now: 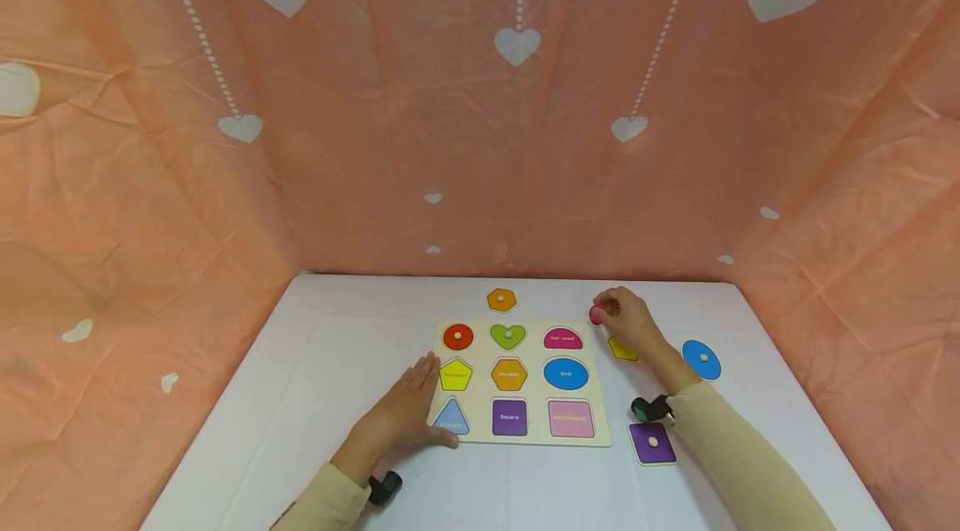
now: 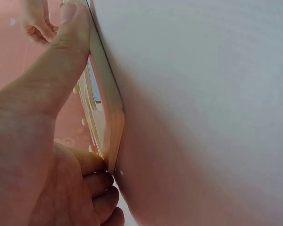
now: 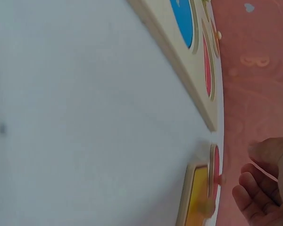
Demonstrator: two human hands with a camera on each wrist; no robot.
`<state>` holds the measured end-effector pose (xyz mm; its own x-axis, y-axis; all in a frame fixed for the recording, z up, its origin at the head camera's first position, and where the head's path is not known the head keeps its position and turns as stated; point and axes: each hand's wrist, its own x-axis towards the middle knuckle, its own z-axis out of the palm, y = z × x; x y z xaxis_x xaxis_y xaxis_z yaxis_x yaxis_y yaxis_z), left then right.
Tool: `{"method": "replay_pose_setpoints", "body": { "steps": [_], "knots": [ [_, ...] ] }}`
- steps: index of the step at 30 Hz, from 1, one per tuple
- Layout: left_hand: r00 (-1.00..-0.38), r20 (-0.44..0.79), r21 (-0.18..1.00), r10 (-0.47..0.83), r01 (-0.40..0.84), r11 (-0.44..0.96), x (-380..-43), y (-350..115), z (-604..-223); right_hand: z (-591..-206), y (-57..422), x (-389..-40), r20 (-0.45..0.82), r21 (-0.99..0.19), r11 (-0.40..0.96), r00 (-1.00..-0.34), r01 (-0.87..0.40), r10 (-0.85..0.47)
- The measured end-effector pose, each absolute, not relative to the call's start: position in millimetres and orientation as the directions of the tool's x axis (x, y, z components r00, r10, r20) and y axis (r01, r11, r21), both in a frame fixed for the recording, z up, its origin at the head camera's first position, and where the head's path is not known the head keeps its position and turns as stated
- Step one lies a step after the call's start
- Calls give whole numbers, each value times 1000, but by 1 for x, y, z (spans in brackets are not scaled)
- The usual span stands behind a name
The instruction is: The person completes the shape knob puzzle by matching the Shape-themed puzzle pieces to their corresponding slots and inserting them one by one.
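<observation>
My left hand (image 1: 408, 406) rests against the left side of a wooden shape puzzle board (image 1: 600, 381), its thumb along the near edge. In the left wrist view, the fingertips (image 2: 101, 183) touch the board's corner. At the board's far right, my right hand (image 1: 628, 321) is over a pink knobbed puzzle piece (image 1: 596, 315). The right wrist view shows loosely bent fingers (image 3: 247, 197) and a gap between them and that piece's knob (image 3: 220, 179). A yellow pentagon piece (image 1: 622, 349) lies beside it, partly hidden by the hand.
A red circle piece (image 1: 448, 338) and a green heart piece (image 1: 498, 335) sit in the board. On the white table (image 1: 300, 381) lie an orange hexagon piece (image 1: 495, 303), a blue oval piece (image 1: 696, 366) and a purple square piece (image 1: 647, 454). A pink cloth (image 1: 465, 139) hangs around.
</observation>
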<state>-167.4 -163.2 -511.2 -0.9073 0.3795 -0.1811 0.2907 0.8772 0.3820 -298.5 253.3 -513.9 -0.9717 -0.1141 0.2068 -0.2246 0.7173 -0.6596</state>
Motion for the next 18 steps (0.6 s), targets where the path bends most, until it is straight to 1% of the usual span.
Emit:
{"method": "replay_pose_setpoints", "body": {
  "steps": [10,18],
  "knots": [
    [-911,-169,380,377,292,878,-169,-163,-513,-517,265,-298,153,-669,724,-984,-167,-85],
    [-903,-169,370,395,313,875,-169,-164,-514,-522,269,-301,166,-645,746,-983,-169,-79]
  ]
}}
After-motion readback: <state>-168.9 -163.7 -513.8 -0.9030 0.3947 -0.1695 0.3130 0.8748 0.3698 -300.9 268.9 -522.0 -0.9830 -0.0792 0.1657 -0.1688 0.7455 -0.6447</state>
